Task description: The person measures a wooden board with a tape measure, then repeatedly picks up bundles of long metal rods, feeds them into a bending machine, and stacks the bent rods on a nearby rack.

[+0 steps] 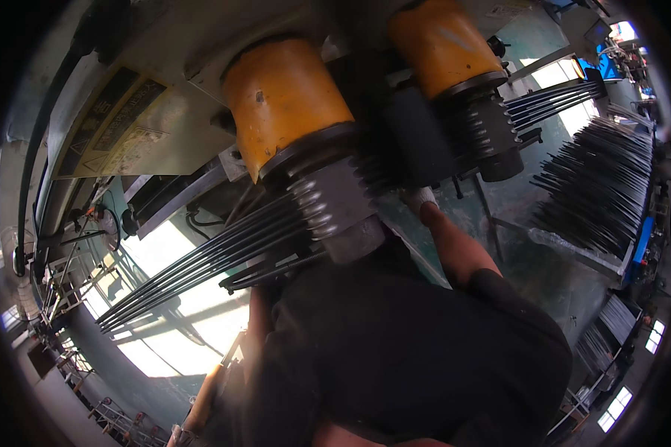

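Several thin dark metal rods (201, 262) run side by side into a grooved grey metal block (339, 201) under an orange cylinder (283, 100). More rods (555, 102) emerge past a second grooved block (492, 130) below another orange cylinder (447, 46). My right hand (419, 197), in a white glove, reaches up between the two blocks; the machine hides its fingers. My left forearm (258, 316) rises toward a dark threaded bar (283, 270) under the rods. The bar and the rods cover my left hand, so its grip does not show.
A large bundle of dark rods (596, 186) lies on a rack at the right. A yellow warning plate (112, 123) is fixed to the machine's left. Below it, a cable (194, 223) hangs near bright sunlit floor (164, 335). Farther right stands another stack of rods (608, 331).
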A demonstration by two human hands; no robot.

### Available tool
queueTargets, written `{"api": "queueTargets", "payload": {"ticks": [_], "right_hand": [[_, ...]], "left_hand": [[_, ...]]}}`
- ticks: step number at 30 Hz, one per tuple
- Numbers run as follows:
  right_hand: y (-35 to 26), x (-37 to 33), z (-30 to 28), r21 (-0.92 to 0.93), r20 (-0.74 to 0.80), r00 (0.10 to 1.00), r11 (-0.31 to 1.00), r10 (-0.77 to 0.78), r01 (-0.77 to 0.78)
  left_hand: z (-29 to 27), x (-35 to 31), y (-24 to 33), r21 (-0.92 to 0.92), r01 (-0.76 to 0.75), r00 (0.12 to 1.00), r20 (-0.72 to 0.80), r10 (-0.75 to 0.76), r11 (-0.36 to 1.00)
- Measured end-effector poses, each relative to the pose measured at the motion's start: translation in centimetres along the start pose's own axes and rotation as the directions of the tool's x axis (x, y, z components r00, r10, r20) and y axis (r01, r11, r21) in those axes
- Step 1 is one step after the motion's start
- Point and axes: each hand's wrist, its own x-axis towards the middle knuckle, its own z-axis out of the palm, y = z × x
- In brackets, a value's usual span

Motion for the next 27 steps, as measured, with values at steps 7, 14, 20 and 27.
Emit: {"api": "queueTargets", "payload": {"ticks": [7,14,20,27], "right_hand": [[4.0,-5.8,3.8,-0.031,0.021,0.944,0.944,0.328,-0.328],[8.1,-19.6,6.8,-0.078,-0.004,0.807,0.805,0.590,-0.589],[17.7,-25.4,10.9,-0.348,0.166,0.890,0.870,0.425,-0.350],[8.6,-19.9,5.3,-0.205,0.067,0.867,0.857,0.494,-0.473]], "left_hand": [[0.2,-0.6,-6.2,0.120,-0.232,0.972,-0.002,0.234,0.965],[0.2,-5.5,-6.2,-0.420,0.339,0.934,0.045,-0.353,0.842],[0.1,-11.7,-4.8,-0.242,0.377,0.914,-0.059,-0.402,0.894],[1.4,-7.9,-14.6,0.138,-0.023,0.997,-0.071,0.033,0.990]]}}
